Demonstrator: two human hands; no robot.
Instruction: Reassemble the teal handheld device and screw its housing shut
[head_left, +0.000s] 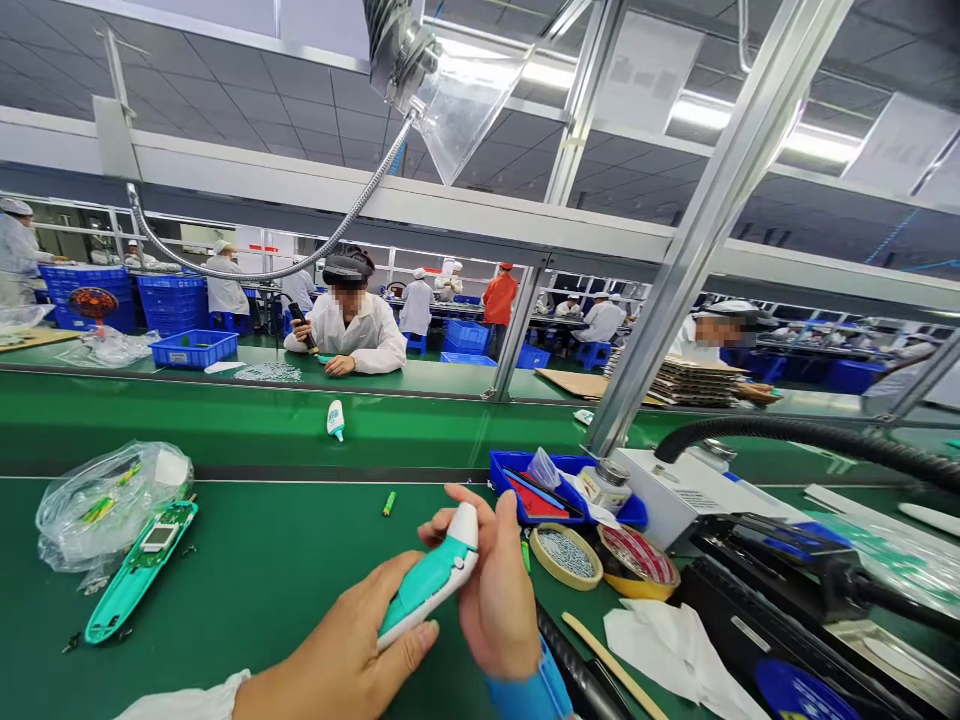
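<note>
A teal and white handheld thermometer (427, 585) is tilted in front of me, its white tip up and to the right. My left hand (352, 635) is closed round its lower body, thumb along the near side. Beside the tip, my right hand (499, 590) is open, palm turned in and fingers partly behind the thermometer; whether they touch it I cannot tell. A blue band (532, 685) circles the right wrist. Beyond the hands lies a small green battery (388, 503). At left, an opened teal housing with a circuit board (142, 570) lies beside a clear plastic bag (112, 505).
To the right are a blue tray (630, 510) with tools and a jar, a ring of screws (566, 556), a tape roll (637, 562), white paper (675, 645) and a black-hosed white box (660, 490). Another thermometer (335, 421) lies on the green belt (420, 430). A co-worker (356, 325) sits opposite.
</note>
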